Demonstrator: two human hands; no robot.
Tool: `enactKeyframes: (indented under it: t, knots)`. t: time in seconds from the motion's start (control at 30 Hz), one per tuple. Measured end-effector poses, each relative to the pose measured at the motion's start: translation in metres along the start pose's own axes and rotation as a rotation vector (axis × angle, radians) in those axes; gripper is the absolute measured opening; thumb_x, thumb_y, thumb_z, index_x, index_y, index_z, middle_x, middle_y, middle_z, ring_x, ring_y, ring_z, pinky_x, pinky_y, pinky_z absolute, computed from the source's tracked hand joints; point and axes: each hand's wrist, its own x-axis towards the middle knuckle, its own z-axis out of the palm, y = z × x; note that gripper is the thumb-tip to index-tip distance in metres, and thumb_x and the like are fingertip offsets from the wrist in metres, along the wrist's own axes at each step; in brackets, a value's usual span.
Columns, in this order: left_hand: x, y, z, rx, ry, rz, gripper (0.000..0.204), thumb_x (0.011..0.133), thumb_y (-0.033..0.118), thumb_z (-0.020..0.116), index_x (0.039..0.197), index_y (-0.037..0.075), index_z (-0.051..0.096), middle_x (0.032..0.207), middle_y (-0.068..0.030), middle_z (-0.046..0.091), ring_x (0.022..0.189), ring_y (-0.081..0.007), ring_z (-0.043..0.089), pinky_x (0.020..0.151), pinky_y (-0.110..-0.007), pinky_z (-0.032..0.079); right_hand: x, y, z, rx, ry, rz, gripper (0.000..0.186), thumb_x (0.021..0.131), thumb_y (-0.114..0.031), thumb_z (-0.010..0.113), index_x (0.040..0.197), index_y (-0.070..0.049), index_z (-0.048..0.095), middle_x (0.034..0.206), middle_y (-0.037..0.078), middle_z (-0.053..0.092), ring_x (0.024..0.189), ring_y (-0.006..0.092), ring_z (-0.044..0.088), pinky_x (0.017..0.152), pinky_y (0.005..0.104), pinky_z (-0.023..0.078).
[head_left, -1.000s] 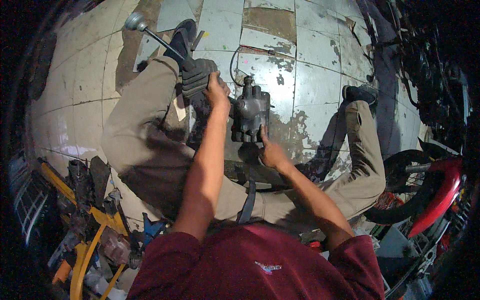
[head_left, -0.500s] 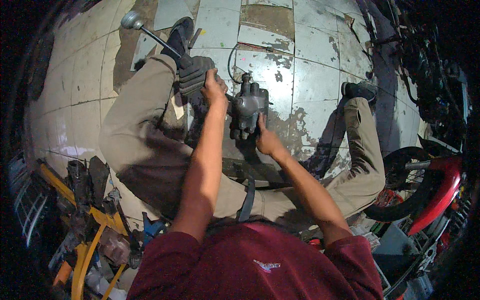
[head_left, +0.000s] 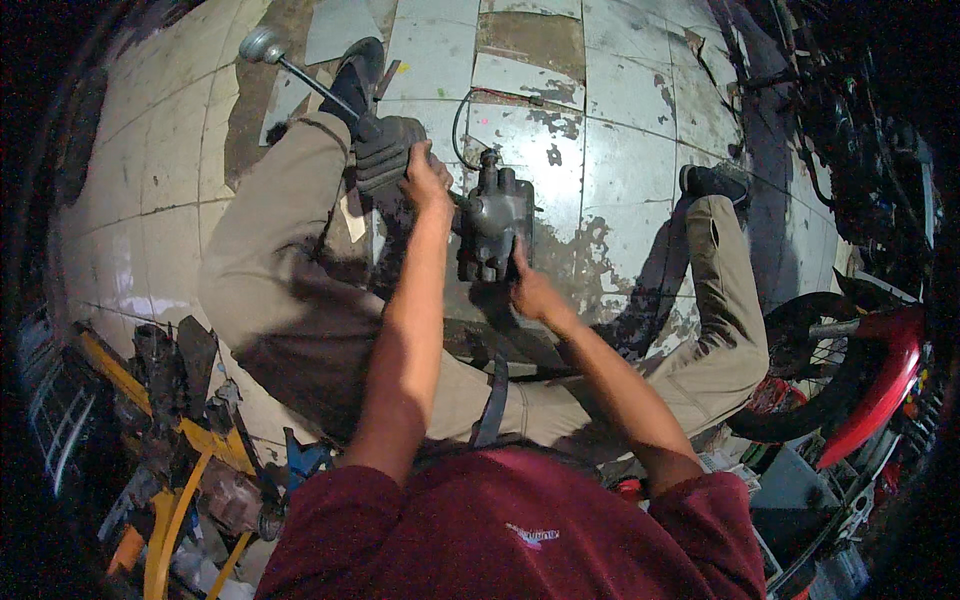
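My left hand is closed on a black ribbed part, from which a metal rod runs up-left to a round silver end. My right hand has its index finger stretched out against the lower right of a dark, lobed housing, with its other fingers partly curled and nothing seen in them. The housing lies on the tiles between my legs, just right of my left hand, and a thin black cable loops from near its top.
I sit on worn, partly broken tiles with my legs bent apart. Yellow frames and dark parts crowd the lower left. A wheel with a red mudguard and clutter stands at the right; dark machinery lines the upper right.
Very little differs. The view has shifted slightly, and my right hand with its extended finger has edged slightly up the housing. My left hand keeps its grip on the ribbed part.
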Motion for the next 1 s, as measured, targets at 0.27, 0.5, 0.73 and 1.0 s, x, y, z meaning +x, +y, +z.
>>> enactKeyframes:
  t: [0.27, 0.5, 0.73, 1.0]
  knots:
    - [0.001, 0.000, 0.000, -0.015, 0.034, -0.037, 0.018, 0.078, 0.028, 0.055, 0.076, 0.011, 0.051, 0.053, 0.0038, 0.028, 0.039, -0.0086, 0.025, 0.038, -0.025, 0.020, -0.005, 0.006, 0.002, -0.093, -0.097, 0.048, 0.088, 0.076, -0.009, 0.052, 0.141, -0.017, -0.007, 0.084, 0.033, 0.057, 0.079, 0.0492, 0.055, 0.072, 0.0515, 0.043]
    - [-0.002, 0.002, 0.003, 0.041, 0.058, 0.013, 0.021, 0.075, 0.030, 0.055, 0.072, 0.013, 0.043, 0.052, 0.0027, 0.028, 0.038, -0.0097, 0.027, 0.036, -0.026, 0.021, -0.008, -0.008, -0.008, -0.092, -0.020, 0.006, 0.090, 0.075, -0.008, 0.054, 0.141, -0.018, -0.006, 0.081, 0.032, 0.058, 0.075, 0.0485, 0.056, 0.068, 0.0514, 0.043]
    - [0.007, -0.001, -0.003, -0.025, 0.039, -0.026, 0.015, 0.075, 0.025, 0.057, 0.073, 0.011, 0.052, 0.052, 0.0035, 0.029, 0.038, -0.0080, 0.026, 0.035, -0.026, 0.020, 0.002, -0.001, -0.005, -0.034, 0.008, -0.021, 0.088, 0.078, -0.009, 0.050, 0.140, -0.020, -0.011, 0.080, 0.033, 0.058, 0.075, 0.0508, 0.055, 0.069, 0.0522, 0.043]
    - [0.004, -0.002, 0.000, 0.008, -0.047, 0.001, 0.019, 0.076, 0.030, 0.055, 0.080, 0.013, 0.049, 0.050, 0.0033, 0.027, 0.036, -0.0095, 0.024, 0.035, -0.026, 0.019, 0.018, -0.001, -0.005, -0.053, 0.055, -0.015, 0.088, 0.078, -0.008, 0.050, 0.140, -0.017, -0.012, 0.080, 0.032, 0.058, 0.072, 0.0491, 0.055, 0.066, 0.0521, 0.043]
